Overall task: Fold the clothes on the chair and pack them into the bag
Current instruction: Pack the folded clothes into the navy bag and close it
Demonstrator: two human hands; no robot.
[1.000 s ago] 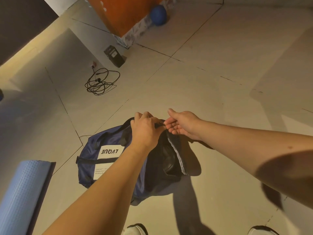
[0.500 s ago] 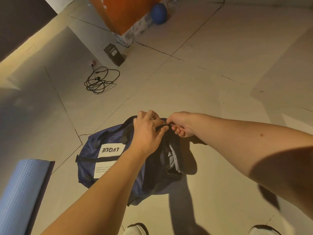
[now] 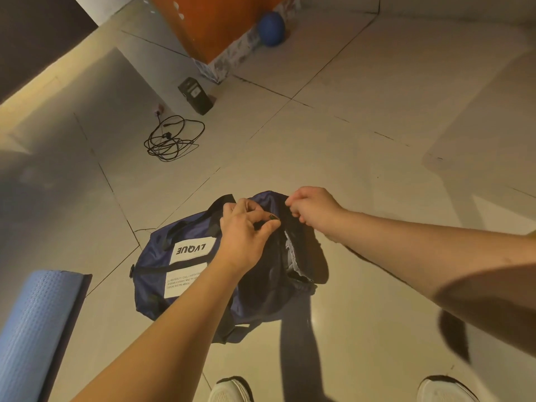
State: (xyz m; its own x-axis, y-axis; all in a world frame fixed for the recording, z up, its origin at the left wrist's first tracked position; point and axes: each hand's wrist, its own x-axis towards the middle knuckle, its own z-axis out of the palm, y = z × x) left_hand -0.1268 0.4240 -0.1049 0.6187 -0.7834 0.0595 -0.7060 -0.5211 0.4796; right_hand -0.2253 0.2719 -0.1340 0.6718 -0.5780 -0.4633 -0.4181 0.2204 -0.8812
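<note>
Bag [image 3: 156, 265] on the floor, mouth still gaping. Left hand [image 3: 246, 227] pinches a dark tab, likely the zip pull, at the far end. Right hand [image 3: 314, 210] grips the rim just beside it. Opening runs back toward the person.

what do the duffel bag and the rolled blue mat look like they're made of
The duffel bag looks like thin woven synthetic, perhaps nylon or polyester, matte navy; it slumps and creases softly. The rolled yoga mat is probably foam or rubber, matte light blue, with a fine dimpled texture.
</note>
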